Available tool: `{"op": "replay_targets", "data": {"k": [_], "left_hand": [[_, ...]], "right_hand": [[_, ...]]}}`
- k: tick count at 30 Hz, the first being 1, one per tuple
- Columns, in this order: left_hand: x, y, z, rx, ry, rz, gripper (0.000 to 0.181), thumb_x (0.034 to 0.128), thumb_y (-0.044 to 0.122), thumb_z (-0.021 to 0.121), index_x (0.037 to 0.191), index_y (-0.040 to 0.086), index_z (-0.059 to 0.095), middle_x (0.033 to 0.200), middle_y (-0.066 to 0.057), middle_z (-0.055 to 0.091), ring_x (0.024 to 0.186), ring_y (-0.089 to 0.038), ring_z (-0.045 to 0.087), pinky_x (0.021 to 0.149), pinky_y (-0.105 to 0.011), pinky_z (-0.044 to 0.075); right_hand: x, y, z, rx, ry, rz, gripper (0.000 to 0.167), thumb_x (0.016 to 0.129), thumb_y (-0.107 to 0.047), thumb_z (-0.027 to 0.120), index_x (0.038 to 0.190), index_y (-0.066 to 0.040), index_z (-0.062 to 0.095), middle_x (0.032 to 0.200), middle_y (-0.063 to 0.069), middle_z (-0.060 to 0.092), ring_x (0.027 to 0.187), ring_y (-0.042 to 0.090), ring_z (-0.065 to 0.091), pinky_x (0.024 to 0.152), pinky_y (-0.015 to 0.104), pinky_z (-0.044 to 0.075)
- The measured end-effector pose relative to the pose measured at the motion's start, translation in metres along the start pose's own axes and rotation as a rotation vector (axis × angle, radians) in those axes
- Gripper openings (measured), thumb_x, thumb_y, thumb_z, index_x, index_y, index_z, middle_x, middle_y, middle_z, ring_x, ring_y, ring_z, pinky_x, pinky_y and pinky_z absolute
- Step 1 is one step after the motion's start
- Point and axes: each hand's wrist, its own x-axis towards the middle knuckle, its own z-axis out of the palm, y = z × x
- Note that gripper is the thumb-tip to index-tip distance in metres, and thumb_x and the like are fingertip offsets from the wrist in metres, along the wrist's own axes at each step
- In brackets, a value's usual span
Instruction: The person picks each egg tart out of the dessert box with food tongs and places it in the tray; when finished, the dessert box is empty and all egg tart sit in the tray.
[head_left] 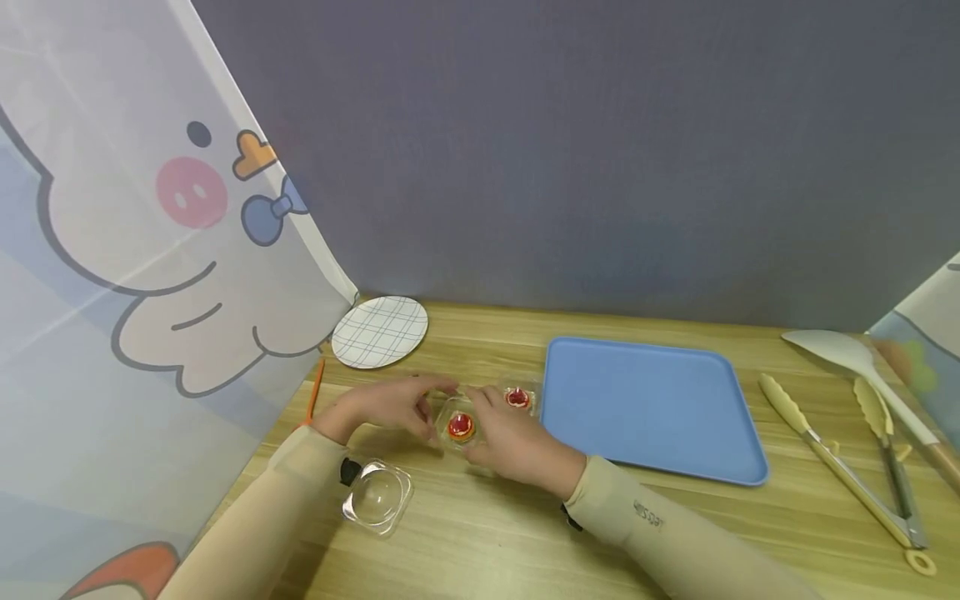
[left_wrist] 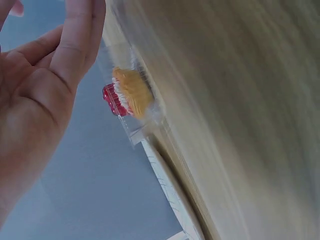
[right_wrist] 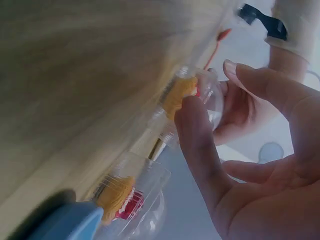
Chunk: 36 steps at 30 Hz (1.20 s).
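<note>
A clear box with a red-topped tart (head_left: 460, 427) sits on the table between both hands. My left hand (head_left: 397, 405) is at its left side, fingers spread and bent a little; the left wrist view shows the hand (left_wrist: 45, 85) with long fingers beside a boxed tart (left_wrist: 132, 92). From the right, my right hand (head_left: 517, 442) reaches round the box; in the right wrist view its forefinger (right_wrist: 195, 130) lies over the box's near side, thumb apart. Contact there is unclear. Another boxed tart (head_left: 517, 397) stands behind my right hand, by the tray.
A clear, empty plastic piece (head_left: 378, 497) lies near my left wrist. The blue tray (head_left: 652, 408) is at the right, with tongs (head_left: 840, 467) and a white-headed utensil (head_left: 840, 350) beyond it. A checked plate (head_left: 381, 332) lies at the back left, near an orange stick (head_left: 315, 390).
</note>
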Motion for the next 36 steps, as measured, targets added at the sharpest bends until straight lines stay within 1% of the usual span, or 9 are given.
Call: {"op": "replay_targets", "data": {"k": [5,7,10,12,17,19,22,27,36], "left_hand": [[0.0,0.001,0.003,0.004,-0.007,-0.04,0.102,0.0797,0.027,0.096,0.164,0.013,0.04,0.148,-0.003,0.062,0.09,-0.012,0.074,0.081,-0.03,0.061],[0.0,0.001,0.004,-0.005,-0.015,-0.05,0.102,0.0795,0.028,0.096,0.164,0.014,0.04,0.137,-0.003,0.07,0.089,-0.013,0.074,0.081,-0.031,0.06],[0.0,0.0,0.006,-0.037,-0.025,-0.053,0.1,0.0797,0.026,0.096,0.163,0.016,0.041,0.113,-0.002,0.078,0.085,-0.014,0.073,0.08,-0.032,0.06],[0.0,-0.002,0.008,-0.055,-0.031,-0.049,0.101,0.0801,0.025,0.095,0.164,0.016,0.039,0.099,-0.002,0.078,0.084,-0.016,0.073,0.079,-0.033,0.06],[0.0,-0.004,0.011,-0.038,-0.001,-0.032,0.103,0.0788,0.027,0.096,0.164,0.017,0.039,0.121,0.0,0.07,0.089,-0.016,0.07,0.081,-0.034,0.059],[0.001,-0.003,0.011,-0.013,0.014,-0.027,0.103,0.078,0.029,0.096,0.163,0.016,0.04,0.126,0.0,0.067,0.091,-0.016,0.069,0.081,-0.033,0.059],[0.002,-0.003,0.013,0.019,0.031,-0.037,0.104,0.0769,0.032,0.097,0.163,0.017,0.04,0.125,0.002,0.066,0.094,-0.016,0.066,0.081,-0.033,0.057],[0.005,-0.002,0.015,0.013,0.042,-0.043,0.103,0.0771,0.03,0.097,0.162,0.015,0.041,0.13,0.0,0.063,0.095,-0.017,0.064,0.081,-0.034,0.056],[0.007,-0.001,0.016,0.021,0.056,-0.053,0.101,0.0783,0.028,0.096,0.162,0.013,0.042,0.155,-0.004,0.056,0.12,-0.021,0.067,0.1,-0.039,0.058]], "right_hand": [[0.004,-0.004,0.008,-0.082,0.006,0.001,0.094,0.091,-0.032,0.084,0.165,-0.004,0.034,0.156,0.018,0.051,0.079,0.011,0.066,0.072,0.028,0.059],[0.006,-0.005,0.01,-0.092,0.003,0.0,0.093,0.091,-0.033,0.084,0.165,-0.004,0.035,0.156,0.017,0.051,0.074,0.006,0.063,0.069,0.025,0.057],[0.007,-0.007,0.013,-0.1,0.001,-0.006,0.092,0.092,-0.033,0.084,0.164,-0.003,0.036,0.155,0.016,0.051,0.075,0.006,0.063,0.068,0.024,0.056],[0.009,-0.008,0.015,-0.124,0.01,-0.016,0.09,0.092,-0.033,0.084,0.163,-0.002,0.039,0.153,0.016,0.053,0.085,0.012,0.069,0.074,0.027,0.06],[0.01,-0.01,0.017,-0.182,0.034,-0.028,0.083,0.093,-0.032,0.084,0.16,-0.003,0.045,0.153,0.016,0.055,0.113,0.027,0.074,0.088,0.036,0.065],[0.01,-0.009,0.017,-0.196,0.041,-0.037,0.081,0.094,-0.032,0.084,0.159,-0.004,0.046,0.151,0.015,0.056,0.113,0.027,0.074,0.087,0.036,0.065],[0.01,-0.007,0.018,-0.208,0.057,-0.062,0.078,0.093,-0.029,0.085,0.156,-0.004,0.049,0.147,0.015,0.058,0.11,0.026,0.074,0.085,0.035,0.064],[0.012,-0.003,0.019,-0.23,0.084,-0.084,0.073,0.092,-0.026,0.086,0.153,-0.004,0.053,0.143,0.015,0.062,0.111,0.028,0.074,0.089,0.039,0.065],[0.013,-0.001,0.02,-0.269,0.102,-0.109,0.068,0.093,-0.029,0.084,0.151,-0.007,0.057,0.14,0.015,0.063,0.103,0.025,0.075,0.082,0.037,0.064]]}}
